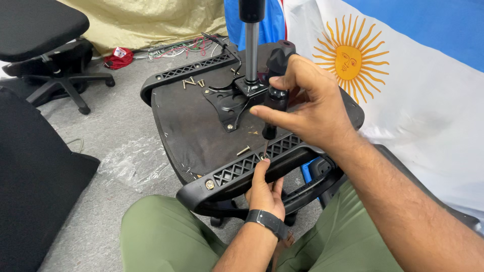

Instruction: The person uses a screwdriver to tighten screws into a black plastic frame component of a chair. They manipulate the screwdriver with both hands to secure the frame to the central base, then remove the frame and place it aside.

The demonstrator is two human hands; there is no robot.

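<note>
Upturned chair seat rests across the lap, armrest along its near edge. Right hand clenched round the black screwdriver, shaft nearly upright, tip at a screw in the armrest. Left hand under the armrest, fingers pinching to steady that screw. One bolt already seated toward the armrest's left end; a loose screw lies on the seat just beyond the armrest. To do it well, I judge: keep the driver plumb, press down, turn slowly so the thread catches straight.
</note>
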